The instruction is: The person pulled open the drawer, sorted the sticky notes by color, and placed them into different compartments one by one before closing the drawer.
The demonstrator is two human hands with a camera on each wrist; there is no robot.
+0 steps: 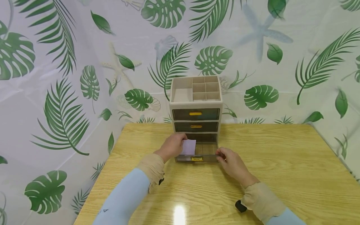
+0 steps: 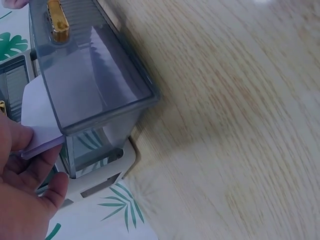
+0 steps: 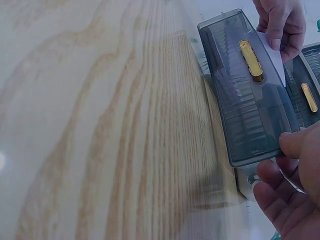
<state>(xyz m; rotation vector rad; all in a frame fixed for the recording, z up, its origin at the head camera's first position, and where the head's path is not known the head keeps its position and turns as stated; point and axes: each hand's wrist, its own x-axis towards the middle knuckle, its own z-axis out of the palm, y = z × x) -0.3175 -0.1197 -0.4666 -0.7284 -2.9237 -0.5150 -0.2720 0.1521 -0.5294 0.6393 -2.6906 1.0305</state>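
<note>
A beige desk organiser (image 1: 196,103) with three smoky drawers stands at the table's far edge. Its bottom drawer (image 1: 197,154) is pulled out, showing a gold handle (image 1: 196,159). My left hand (image 1: 172,146) pinches a pale lilac paper pad (image 1: 188,147) over the drawer's left end; the lilac paper pad (image 2: 37,117) shows between thumb and fingers in the left wrist view. My right hand (image 1: 232,164) grips the drawer's right front corner, thumb on the drawer front (image 3: 245,95), fingers (image 3: 277,200) curled beneath.
The wooden table (image 1: 281,162) spreads wide on both sides. A leaf-print cloth (image 1: 70,78) hangs behind and at the sides. The organiser's top tray (image 1: 182,92) has several small compartments. The two upper drawers (image 1: 196,120) are pushed in.
</note>
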